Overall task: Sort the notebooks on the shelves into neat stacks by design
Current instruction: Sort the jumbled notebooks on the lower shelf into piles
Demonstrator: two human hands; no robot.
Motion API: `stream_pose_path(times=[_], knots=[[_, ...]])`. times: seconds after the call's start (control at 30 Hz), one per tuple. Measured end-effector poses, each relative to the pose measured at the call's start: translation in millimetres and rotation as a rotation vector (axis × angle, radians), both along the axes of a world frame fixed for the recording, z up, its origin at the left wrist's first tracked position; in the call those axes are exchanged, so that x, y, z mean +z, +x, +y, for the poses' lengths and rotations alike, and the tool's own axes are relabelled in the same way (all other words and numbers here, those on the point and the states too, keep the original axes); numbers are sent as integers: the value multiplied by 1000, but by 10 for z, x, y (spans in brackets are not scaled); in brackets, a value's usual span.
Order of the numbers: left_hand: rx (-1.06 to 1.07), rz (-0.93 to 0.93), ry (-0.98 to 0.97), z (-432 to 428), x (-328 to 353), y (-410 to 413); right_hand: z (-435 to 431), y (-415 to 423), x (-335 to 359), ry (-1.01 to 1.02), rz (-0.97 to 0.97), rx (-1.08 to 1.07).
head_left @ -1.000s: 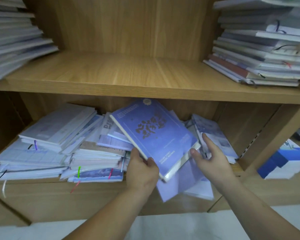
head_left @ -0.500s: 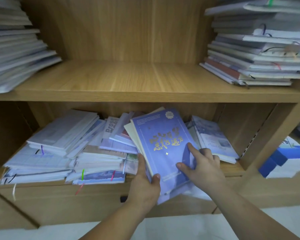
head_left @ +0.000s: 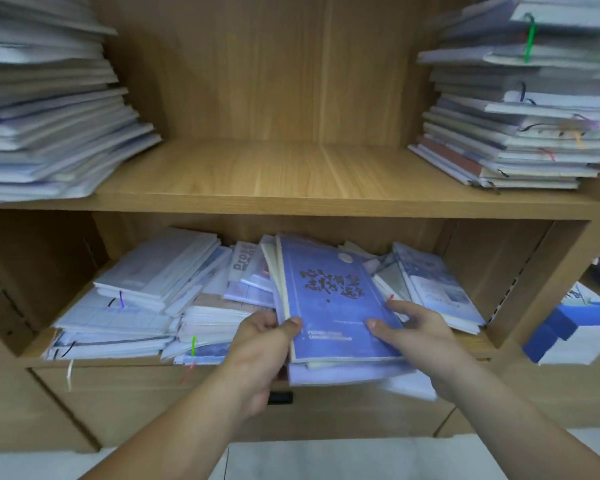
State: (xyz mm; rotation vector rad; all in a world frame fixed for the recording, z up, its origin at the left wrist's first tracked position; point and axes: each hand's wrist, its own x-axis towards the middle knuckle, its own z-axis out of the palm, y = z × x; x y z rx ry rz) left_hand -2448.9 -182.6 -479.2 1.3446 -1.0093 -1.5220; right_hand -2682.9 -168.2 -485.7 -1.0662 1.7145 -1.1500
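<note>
The blue notebook [head_left: 329, 299], its cover printed with dark lettering, lies on top of a small loose pile of notebooks [head_left: 347, 374] in the middle of the lower shelf [head_left: 94, 361]. Its near end juts out past the shelf's front edge. The left hand [head_left: 264, 344] grips the near left corner, with the thumb pressed on the cover and the fingers curled beneath. The right hand [head_left: 416, 334] holds the near right edge with thumb and forefinger laid on the cover. Its other fingers seem to be tucked under the edge, though blur makes that hard to confirm.

To the left on the same shelf sits a slumped heap of pale notebooks [head_left: 146, 299], fanned out of line. A green ribbon marker [head_left: 193, 344] hangs from one of them near the front. To the right, a pale blue notebook [head_left: 433, 289] lies tilted on others, just beside the right hand.

The upper shelf [head_left: 274, 174] bears two tall stacks, well apart. The left stack [head_left: 49, 126] has its edges splayed unevenly. The right stack [head_left: 513, 133] mixes grey, white and reddish-brown covers, with ribbon markers trailing from several of them. Past the bookcase's right side stands a blue-and-white box [head_left: 568, 327], partly blurred
</note>
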Motion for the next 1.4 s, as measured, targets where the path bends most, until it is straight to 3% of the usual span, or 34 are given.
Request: stream_pose_path(times=[0.33,0.6,0.83,0.93,1.03,1.13,1.4], knots=[[211,-306,-121,13,-131,1083,-227,964,-113,-77,-37,237],[113,-748,-387,-14,-173,1199,-351,1223,-177,-81,94,198],[-12,-453,-202,43,-121,1109,-376,1005,-129,-195,82,199],[-119,-386,-167,107,-52,1146,-372,939,-184,-136,-43,192],[-32,-312,-194,86,-38,1167,-357,928,-208,-125,-134,200],[79,-291,-155,24,-90,1253,-347,941,-229,-116,-60,206],[91,-334,-154,-16,-182,1209,-301,974,-219,-166,162,322]])
